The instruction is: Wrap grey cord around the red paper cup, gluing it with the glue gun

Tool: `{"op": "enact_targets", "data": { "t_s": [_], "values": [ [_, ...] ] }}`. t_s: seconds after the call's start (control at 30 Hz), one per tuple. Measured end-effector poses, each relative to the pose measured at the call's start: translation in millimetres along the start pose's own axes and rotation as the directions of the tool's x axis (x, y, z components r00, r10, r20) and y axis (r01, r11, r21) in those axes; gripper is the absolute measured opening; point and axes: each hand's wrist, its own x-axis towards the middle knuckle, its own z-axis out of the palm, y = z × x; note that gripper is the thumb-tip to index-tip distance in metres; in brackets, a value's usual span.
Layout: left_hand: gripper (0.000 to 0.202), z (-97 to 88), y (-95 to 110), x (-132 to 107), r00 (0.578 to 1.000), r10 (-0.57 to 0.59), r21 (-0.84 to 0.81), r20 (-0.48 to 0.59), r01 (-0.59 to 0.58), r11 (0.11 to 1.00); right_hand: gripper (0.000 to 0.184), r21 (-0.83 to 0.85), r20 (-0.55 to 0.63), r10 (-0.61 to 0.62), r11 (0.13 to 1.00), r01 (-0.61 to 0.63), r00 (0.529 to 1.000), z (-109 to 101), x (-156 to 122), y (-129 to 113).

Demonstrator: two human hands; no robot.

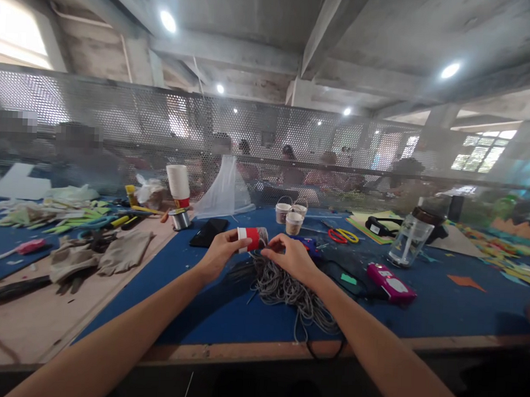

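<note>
My left hand (222, 252) is closed around the white rim end of a red and white paper cup (255, 239), which lies on its side in the air above the table. Grey cord (262, 236) covers the cup's right end. At that end my right hand (289, 255) has thumb and fingers pinched together on the cord; the exact grip is partly hidden. Under both hands spreads a loose heap of grey cord (283, 284) on the blue tabletop (190, 300). A black phone (208, 232) lies left of the cup.
Small pails (294, 223) stand behind my hands. Scissors (342, 236), a magenta device (391, 282) and a clear bottle (410, 240) are on the right. Stacked paper cups (178, 182), a metal tin (180, 219) and gloves (124, 252) lie left. A perforated screen (259, 128) runs behind.
</note>
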Motion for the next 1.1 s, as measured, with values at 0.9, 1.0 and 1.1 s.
{"op": "enact_targets", "data": {
  "t_s": [0.9,1.0,1.1],
  "values": [
    [0.030,13.1,9,-9,0.991,-0.001,0.180,0.134,-0.023,0.983,0.005,-0.231,-0.192,-0.274,0.946,0.228,0.942,-9,0,-8],
    [0.029,13.0,9,-10,0.990,-0.001,0.192,0.143,-0.026,0.981,0.006,-0.231,-0.193,-0.279,0.945,0.233,0.941,-9,1,-7],
    [0.030,12.3,8,-9,0.988,-0.006,0.189,0.157,-0.024,0.982,0.007,-0.229,-0.193,-0.283,0.944,0.237,0.940,-9,1,-6]
  ]
}}
